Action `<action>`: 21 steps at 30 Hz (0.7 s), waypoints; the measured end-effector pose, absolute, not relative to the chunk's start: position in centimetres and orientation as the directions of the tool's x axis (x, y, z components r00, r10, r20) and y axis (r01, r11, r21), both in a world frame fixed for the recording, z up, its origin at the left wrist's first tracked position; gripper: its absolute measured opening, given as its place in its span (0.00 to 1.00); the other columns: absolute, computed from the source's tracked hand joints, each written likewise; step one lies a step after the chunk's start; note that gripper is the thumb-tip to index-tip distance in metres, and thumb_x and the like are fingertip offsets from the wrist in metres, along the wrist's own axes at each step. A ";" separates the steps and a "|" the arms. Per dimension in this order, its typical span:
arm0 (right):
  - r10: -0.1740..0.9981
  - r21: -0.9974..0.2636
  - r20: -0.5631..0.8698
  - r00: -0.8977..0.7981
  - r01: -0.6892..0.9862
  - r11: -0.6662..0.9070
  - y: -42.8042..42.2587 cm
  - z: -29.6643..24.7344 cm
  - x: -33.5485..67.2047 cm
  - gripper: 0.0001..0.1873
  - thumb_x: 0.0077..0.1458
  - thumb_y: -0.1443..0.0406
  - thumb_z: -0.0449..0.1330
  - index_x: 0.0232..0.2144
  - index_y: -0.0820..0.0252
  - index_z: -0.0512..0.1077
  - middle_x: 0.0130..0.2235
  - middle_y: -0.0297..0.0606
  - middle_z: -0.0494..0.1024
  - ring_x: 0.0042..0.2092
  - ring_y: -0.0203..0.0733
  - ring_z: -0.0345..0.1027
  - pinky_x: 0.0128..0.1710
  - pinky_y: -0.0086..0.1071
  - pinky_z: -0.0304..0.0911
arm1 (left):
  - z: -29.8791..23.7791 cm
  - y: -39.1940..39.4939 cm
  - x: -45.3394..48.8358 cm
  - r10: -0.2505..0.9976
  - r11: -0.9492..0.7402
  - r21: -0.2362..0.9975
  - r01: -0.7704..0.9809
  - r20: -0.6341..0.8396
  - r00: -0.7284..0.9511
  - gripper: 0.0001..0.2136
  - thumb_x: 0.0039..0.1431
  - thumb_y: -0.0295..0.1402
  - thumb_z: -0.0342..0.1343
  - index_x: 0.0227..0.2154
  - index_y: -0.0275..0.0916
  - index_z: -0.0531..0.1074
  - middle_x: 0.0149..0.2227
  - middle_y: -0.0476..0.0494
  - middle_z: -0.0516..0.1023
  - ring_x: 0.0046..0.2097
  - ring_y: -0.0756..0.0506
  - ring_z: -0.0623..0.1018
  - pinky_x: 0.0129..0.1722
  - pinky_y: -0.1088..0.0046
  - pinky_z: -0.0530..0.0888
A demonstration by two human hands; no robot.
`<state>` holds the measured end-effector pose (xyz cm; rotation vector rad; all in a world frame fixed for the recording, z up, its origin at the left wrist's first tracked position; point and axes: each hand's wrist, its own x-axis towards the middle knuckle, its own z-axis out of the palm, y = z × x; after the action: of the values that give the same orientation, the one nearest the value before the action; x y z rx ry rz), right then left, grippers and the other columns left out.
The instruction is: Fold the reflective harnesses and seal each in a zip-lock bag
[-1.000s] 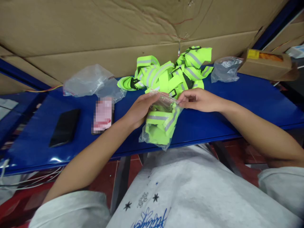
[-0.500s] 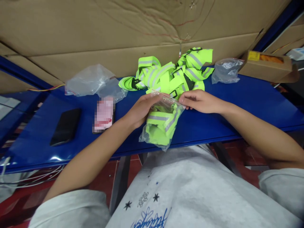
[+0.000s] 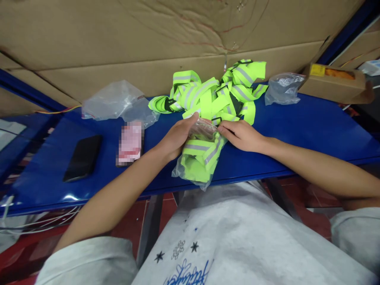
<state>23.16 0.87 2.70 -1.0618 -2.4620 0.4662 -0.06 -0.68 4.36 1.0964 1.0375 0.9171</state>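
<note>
A clear plastic bag [image 3: 178, 168] with a folded neon-yellow reflective strap [image 3: 196, 168] inside is between my hands, at the table's front edge. My left hand [image 3: 178, 138] grips the bag's upper left side, thumb on top and the other fingers hidden behind it. At the top right corner of the bag, my right hand [image 3: 242, 134] pinches the plastic with thumb and fingers closed. Just beyond my hands lies a tangled pile of neon-yellow reflective straps [image 3: 204, 97] with black buckles.
On the blue table [image 3: 279, 138], a black phone [image 3: 83, 157] and a blurred pink item [image 3: 130, 143] lie to the left. Clear plastic bags [image 3: 113, 101] rest behind them. Another clear bag [image 3: 283, 89] and an opened cardboard box [image 3: 332, 85] stand at the back right. Cardboard [image 3: 103, 35] lines the rear.
My right hand has moved slightly left and toward me, drawing the bag's top edge down and bunching it. My left hand keeps its grip almost in place.
</note>
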 end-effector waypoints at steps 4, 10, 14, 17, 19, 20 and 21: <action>0.715 -0.446 0.286 -0.638 0.571 0.689 1.1 2.7 23.4 0.20 0.74 0.56 0.46 0.36 0.59 0.70 0.29 0.37 0.73 0.30 0.38 0.65 0.34 0.32 0.53 | 4.6 -0.8 0.0 0.947 0.211 0.976 -0.059 -0.189 0.259 0.29 0.58 0.60 0.62 0.41 0.35 0.82 0.39 0.39 0.86 0.40 0.39 0.85 0.44 0.66 0.80; 0.692 -0.409 0.406 -0.597 0.558 0.722 0.7 3.3 23.4 0.20 0.74 0.56 0.47 0.39 0.61 0.73 0.34 0.40 0.78 0.33 0.40 0.70 0.36 0.32 0.56 | 4.6 -0.7 0.0 0.958 0.207 0.976 -0.071 -0.188 0.216 0.23 0.59 0.53 0.65 0.41 0.35 0.80 0.39 0.40 0.85 0.39 0.40 0.84 0.41 0.68 0.79; 0.674 -0.415 0.461 -0.577 0.531 0.738 0.4 3.7 23.5 0.18 0.74 0.57 0.49 0.39 0.61 0.74 0.34 0.39 0.78 0.34 0.38 0.70 0.36 0.31 0.57 | 4.3 -0.7 -0.2 0.973 0.164 0.978 -0.129 -0.139 0.181 0.16 0.57 0.44 0.69 0.38 0.37 0.79 0.36 0.45 0.84 0.35 0.45 0.82 0.36 0.73 0.77; 0.698 -0.509 0.455 -0.554 0.481 0.714 0.6 3.8 23.6 0.17 0.72 0.57 0.52 0.37 0.60 0.74 0.29 0.34 0.75 0.29 0.34 0.65 0.32 0.30 0.56 | 4.4 -0.8 -0.2 0.986 0.090 0.986 -0.143 -0.068 0.151 0.11 0.58 0.40 0.68 0.35 0.37 0.79 0.33 0.47 0.82 0.33 0.47 0.80 0.33 0.75 0.76; 0.731 -0.582 0.437 -0.524 0.455 0.674 0.8 3.8 23.5 0.15 0.70 0.56 0.56 0.35 0.60 0.73 0.26 0.31 0.72 0.26 0.33 0.61 0.29 0.29 0.54 | 4.6 -0.8 -0.2 0.992 0.073 0.987 -0.143 -0.056 0.117 0.10 0.59 0.39 0.67 0.34 0.37 0.78 0.32 0.48 0.81 0.31 0.49 0.79 0.31 0.76 0.75; 0.747 -0.612 0.427 -0.509 0.446 0.654 0.9 3.7 23.5 0.14 0.69 0.57 0.57 0.35 0.60 0.73 0.25 0.31 0.71 0.25 0.32 0.60 0.28 0.29 0.53 | 4.7 -0.8 -0.1 0.993 0.077 0.987 -0.143 -0.063 0.104 0.09 0.60 0.39 0.66 0.34 0.37 0.78 0.31 0.48 0.81 0.30 0.49 0.78 0.30 0.77 0.75; 0.759 -0.633 0.420 -0.498 0.438 0.638 1.0 3.7 23.5 0.13 0.67 0.57 0.58 0.34 0.60 0.72 0.24 0.30 0.70 0.25 0.32 0.59 0.27 0.29 0.52 | 4.8 -0.8 0.0 0.992 0.090 0.985 -0.144 -0.076 0.099 0.09 0.61 0.39 0.65 0.34 0.37 0.78 0.31 0.48 0.81 0.30 0.49 0.78 0.31 0.76 0.75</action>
<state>23.50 0.98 3.73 -0.9283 -2.1614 0.5931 -0.02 -0.80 4.83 1.0824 1.0711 1.1469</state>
